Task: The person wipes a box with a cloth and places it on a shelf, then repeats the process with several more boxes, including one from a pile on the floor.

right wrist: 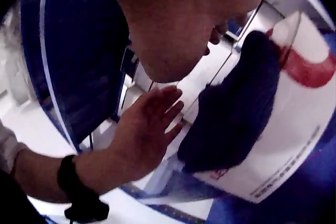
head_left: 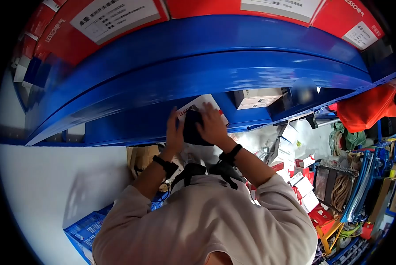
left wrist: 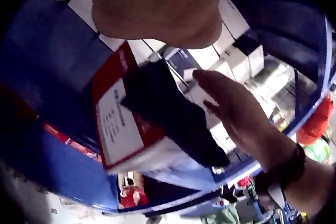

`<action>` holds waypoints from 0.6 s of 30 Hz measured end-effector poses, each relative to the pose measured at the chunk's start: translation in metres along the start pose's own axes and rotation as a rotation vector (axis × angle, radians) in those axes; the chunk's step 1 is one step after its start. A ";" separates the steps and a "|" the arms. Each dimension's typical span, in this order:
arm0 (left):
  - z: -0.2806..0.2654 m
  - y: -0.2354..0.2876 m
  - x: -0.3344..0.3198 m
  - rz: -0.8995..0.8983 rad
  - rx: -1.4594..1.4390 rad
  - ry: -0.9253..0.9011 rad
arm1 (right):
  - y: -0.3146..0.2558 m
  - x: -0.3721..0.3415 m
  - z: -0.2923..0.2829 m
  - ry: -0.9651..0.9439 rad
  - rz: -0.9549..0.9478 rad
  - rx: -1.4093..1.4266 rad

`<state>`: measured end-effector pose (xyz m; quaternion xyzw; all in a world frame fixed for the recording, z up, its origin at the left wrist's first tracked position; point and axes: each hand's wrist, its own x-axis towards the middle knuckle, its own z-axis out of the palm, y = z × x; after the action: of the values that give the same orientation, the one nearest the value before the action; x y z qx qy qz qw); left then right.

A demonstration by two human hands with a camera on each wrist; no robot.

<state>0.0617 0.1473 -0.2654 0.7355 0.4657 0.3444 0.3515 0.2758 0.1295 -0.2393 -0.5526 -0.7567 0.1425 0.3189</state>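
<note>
A white and red box sits on the blue shelf, tilted in the head view. Draped over part of it is a dark blue cloth. The left hand is beside the cloth's left edge, its fingers extended and apart. On the other side, the right hand has its fingers spread close to the cloth and box; whether it touches them I cannot tell.
Red cartons line the upper shelf, above a blue beam. A pale box lies to the right on the lower shelf. A red cloth hangs at the right, above piled small boxes and coiled ropes.
</note>
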 end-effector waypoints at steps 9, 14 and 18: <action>-0.007 -0.054 0.028 -0.105 0.160 -0.173 | -0.012 -0.042 0.025 -0.282 -0.075 -0.179; -0.005 -0.049 0.031 0.009 0.161 -0.197 | 0.048 -0.030 0.004 -0.023 0.281 -0.320; -0.006 -0.051 0.034 -0.074 0.138 -0.257 | 0.056 0.025 -0.008 -0.234 0.706 -0.080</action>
<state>0.0452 0.1965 -0.2985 0.7782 0.4664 0.2013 0.3692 0.3179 0.1707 -0.2566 -0.7715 -0.5558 0.2764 0.1396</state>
